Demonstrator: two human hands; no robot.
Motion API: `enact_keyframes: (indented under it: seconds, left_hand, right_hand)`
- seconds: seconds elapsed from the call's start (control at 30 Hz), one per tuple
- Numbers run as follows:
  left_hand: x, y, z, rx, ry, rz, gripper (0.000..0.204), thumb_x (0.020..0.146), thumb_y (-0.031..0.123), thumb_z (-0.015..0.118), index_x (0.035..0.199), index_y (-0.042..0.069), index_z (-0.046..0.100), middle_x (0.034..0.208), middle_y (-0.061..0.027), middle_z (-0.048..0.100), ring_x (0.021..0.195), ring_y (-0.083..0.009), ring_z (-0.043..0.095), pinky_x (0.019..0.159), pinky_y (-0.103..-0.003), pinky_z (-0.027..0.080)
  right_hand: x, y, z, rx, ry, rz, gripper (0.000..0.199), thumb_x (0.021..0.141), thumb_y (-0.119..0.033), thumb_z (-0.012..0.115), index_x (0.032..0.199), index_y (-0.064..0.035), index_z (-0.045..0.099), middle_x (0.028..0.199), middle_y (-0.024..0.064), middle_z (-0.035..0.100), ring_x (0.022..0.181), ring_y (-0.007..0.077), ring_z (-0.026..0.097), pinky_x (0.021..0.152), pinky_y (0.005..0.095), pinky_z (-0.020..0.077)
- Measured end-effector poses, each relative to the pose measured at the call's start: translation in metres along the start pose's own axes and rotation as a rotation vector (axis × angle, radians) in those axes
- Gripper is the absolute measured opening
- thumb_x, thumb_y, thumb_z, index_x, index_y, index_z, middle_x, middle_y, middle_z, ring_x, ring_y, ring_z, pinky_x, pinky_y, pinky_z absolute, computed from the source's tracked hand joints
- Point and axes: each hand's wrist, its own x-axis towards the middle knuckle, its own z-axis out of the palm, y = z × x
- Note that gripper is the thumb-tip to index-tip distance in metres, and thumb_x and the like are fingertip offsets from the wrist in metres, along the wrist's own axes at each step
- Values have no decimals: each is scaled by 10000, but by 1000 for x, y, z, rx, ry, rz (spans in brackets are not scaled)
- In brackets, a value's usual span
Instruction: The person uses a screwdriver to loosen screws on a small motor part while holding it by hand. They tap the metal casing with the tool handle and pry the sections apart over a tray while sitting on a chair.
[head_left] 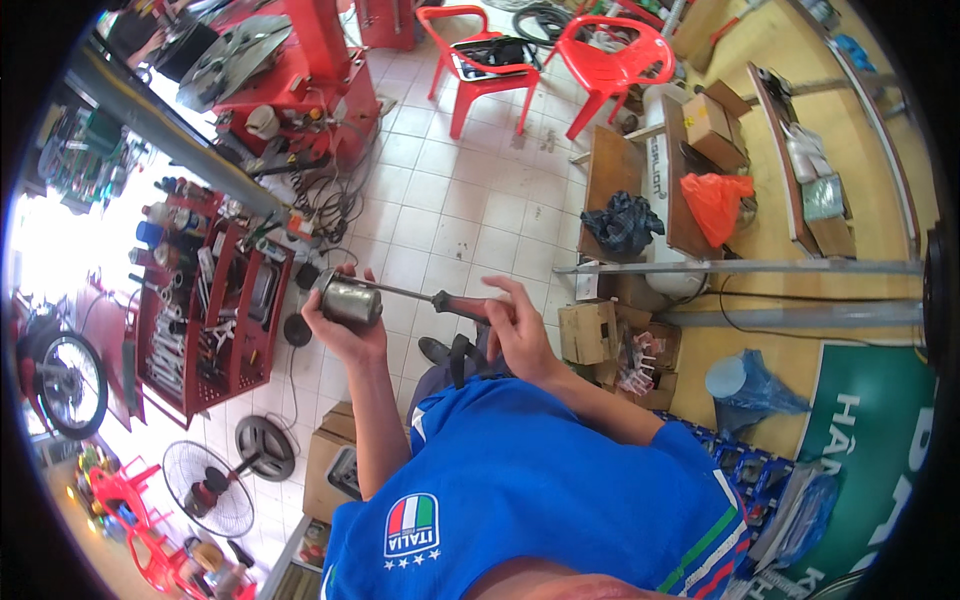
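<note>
My left hand is wrapped round a short, dull metal cylinder that looks like a small motor, holding it up in front of me. In my right hand is a screwdriver with a dark and red handle. Its thin shaft runs left, and the tip end reaches the far side of the cylinder; exactly where it touches I cannot tell. The right index finger sticks out above the handle, while the palm side of the grip is hidden.
A red tool cart with wrenches and bottles stands left, near a floor fan. Red plastic chairs are ahead. Cables lie on the tiles beside a red machine. Cardboard boxes sit right, below a metal rail.
</note>
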Motion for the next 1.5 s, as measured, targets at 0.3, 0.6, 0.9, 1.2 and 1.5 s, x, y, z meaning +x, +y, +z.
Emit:
enact_keyframes:
  seconds: [0.3, 0.6, 0.9, 1.2, 1.5]
  left_hand:
    - [7, 0, -1, 16, -1, -20, 382, 931, 331, 472, 1108, 0, 542, 1058, -133, 616, 1055, -224, 598, 1012, -446, 472]
    - [10, 7, 1, 55, 42, 37, 400, 920, 341, 488, 1126, -1, 519, 1066, -126, 599, 1021, -227, 605, 1002, -452, 478]
    - [7, 5, 2, 55, 22, 51, 403, 901, 336, 521, 1132, 6, 517, 1064, -127, 606, 1021, -234, 610, 970, -444, 496]
    - [12, 4, -8, 42, 18, 22, 434, 902, 334, 514, 1189, 8, 498, 1059, -129, 606, 1009, -240, 617, 944, -439, 505]
    - [15, 8, -9, -4, -7, -10, 435, 900, 331, 516, 1187, 5, 495, 1038, -129, 601, 1001, -229, 611, 934, -433, 504]
  right_hand:
    - [6, 24, 17, -15, 81, -407, 439, 1019, -209, 548, 1387, -44, 377, 1041, 137, 663, 655, 126, 627, 600, 266, 526]
    - [8, 13, 19, 26, 41, -223, 416, 1009, -162, 557, 1373, -46, 394, 1047, 125, 661, 737, 135, 647, 610, 262, 534]
    - [25, 21, -4, 84, -181, 215, 454, 981, -60, 592, 1390, -80, 397, 1077, 103, 606, 801, 134, 651, 647, 249, 542]
    - [18, 0, 4, -58, -64, 41, 435, 1017, -181, 550, 1393, -52, 374, 1082, 123, 615, 705, 105, 619, 587, 247, 521]
    - [7, 17, 14, 3, -17, -275, 513, 952, -76, 642, 1395, -55, 386, 1125, 117, 660, 691, 125, 630, 636, 263, 563]
